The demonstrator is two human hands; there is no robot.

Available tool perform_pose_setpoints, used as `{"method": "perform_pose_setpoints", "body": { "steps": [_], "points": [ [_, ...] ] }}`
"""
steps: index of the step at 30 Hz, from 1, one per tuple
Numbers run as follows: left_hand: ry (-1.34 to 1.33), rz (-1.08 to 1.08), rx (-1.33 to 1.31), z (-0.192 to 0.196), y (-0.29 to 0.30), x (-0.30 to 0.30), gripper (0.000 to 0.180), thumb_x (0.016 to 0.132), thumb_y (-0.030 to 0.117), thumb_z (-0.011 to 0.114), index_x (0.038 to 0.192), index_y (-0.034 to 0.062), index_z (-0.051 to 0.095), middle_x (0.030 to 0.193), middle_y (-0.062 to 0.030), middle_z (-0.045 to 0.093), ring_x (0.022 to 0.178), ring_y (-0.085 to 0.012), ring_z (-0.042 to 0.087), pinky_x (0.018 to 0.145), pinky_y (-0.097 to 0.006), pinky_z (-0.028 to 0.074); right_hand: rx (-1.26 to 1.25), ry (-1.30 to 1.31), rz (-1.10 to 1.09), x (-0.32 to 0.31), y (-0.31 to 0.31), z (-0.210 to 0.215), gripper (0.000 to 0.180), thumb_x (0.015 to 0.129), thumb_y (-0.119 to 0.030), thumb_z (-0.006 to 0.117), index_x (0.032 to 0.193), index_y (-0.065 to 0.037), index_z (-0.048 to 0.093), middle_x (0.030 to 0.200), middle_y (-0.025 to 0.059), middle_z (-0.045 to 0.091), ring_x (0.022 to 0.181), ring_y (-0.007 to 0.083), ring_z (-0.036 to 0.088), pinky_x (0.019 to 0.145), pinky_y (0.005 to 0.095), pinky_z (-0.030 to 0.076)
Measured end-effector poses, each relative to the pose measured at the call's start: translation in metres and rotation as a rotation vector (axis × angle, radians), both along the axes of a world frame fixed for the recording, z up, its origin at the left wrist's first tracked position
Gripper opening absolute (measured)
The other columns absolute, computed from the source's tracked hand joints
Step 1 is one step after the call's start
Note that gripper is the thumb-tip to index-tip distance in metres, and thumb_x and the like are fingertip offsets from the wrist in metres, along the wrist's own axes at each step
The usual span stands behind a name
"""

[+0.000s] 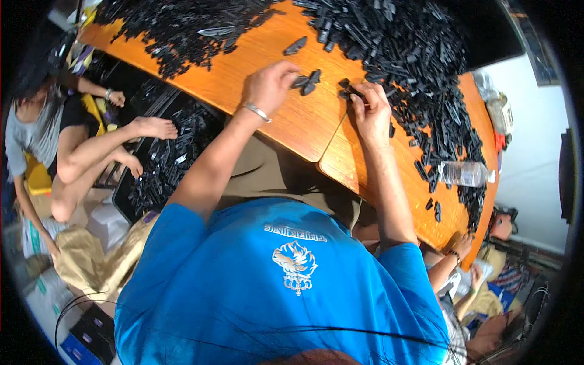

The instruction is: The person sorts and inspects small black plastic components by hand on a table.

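Left hand (271, 85) half curled at small black plastic pieces (311, 84), right hand (372, 112) loosely pinched near others (344, 83), any hold unclear, wooden desk (292, 125), black heap (395, 45) far right

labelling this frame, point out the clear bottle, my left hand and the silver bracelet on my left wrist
Clear bottle (461, 174): head view, middle of its side.
Left hand (266, 87): head view, back of the hand.
Silver bracelet (258, 112): head view, middle of its band.

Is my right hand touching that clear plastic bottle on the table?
Apart. The head view shows black pieces and bare orange tabletop between the right hand and the bottle.
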State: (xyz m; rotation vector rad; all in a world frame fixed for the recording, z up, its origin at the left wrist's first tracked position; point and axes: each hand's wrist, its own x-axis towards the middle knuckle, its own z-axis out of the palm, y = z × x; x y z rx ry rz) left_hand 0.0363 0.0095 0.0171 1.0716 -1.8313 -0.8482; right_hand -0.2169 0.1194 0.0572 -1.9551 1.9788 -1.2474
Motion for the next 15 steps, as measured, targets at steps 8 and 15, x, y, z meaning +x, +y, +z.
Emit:
{"method": "perform_pose_setpoints", "body": {
  "steps": [8,15],
  "points": [
    [-0.011,0.006,-0.079,0.000,0.013,-0.001,0.012,0.099,0.007,0.072,0.110,0.0053,0.077,0.104,-0.0116,0.075,0.092,-0.0267,0.076,0.081,-0.037,0.059,0.053,0.169,-0.051,-0.003,0.021,-0.002,0.020,0.091,-0.003,0.080,0.111,-0.003,0.079,0.108,0.0142,0.073,0.093,0.0306,0.075,0.079,0.0367,0.061],
    [0.055,-0.001,-0.024,0.002,0.009,0.001,0.012,0.096,0.005,0.074,0.107,0.0082,0.078,0.103,-0.0113,0.074,0.092,-0.0314,0.074,0.080,-0.040,0.059,0.208,0.267,0.063,0.009,0.005,0.003,0.020,0.090,-0.012,0.081,0.110,-0.007,0.079,0.109,0.0134,0.071,0.097,0.0371,0.074,0.085,0.0474,0.061]
  ]
}}
